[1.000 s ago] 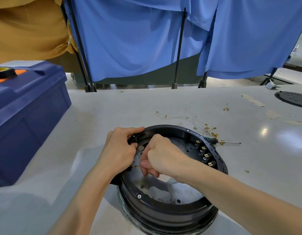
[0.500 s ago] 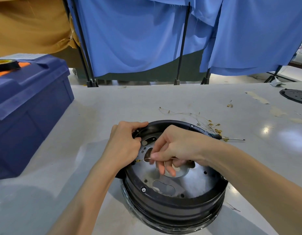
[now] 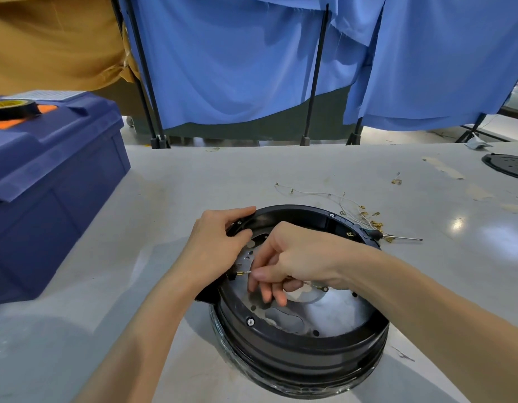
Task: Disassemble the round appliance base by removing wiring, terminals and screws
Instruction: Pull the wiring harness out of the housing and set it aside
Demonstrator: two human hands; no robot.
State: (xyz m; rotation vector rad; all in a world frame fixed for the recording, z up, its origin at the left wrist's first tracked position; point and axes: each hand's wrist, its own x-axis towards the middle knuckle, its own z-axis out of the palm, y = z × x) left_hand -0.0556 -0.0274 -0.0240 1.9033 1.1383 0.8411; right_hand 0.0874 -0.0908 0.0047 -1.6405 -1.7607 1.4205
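A round black appliance base (image 3: 298, 353) with a perforated metal plate inside stands on the grey table in front of me. My left hand (image 3: 214, 248) grips its left rim. Over the plate, my right hand (image 3: 295, 257) pinches a thin white wire (image 3: 246, 273) that ends in a brass terminal (image 3: 239, 274) at the left inner wall. Another ring terminal (image 3: 324, 288) shows under my right wrist. A hex screw (image 3: 251, 321) sits on the near rim. My right forearm hides the terminal block on the right side.
Loose wires with brass terminals (image 3: 359, 213) and a small screwdriver (image 3: 397, 236) lie just behind the base. A blue toolbox (image 3: 48, 184) with a tape roll (image 3: 13, 107) stands at the left. A black round cover (image 3: 508, 165) lies far right. Blue curtains hang behind the table.
My right hand has opened from a fist into a pinch and drawn the wire rightward from the left wall. The left hand stays on the rim.
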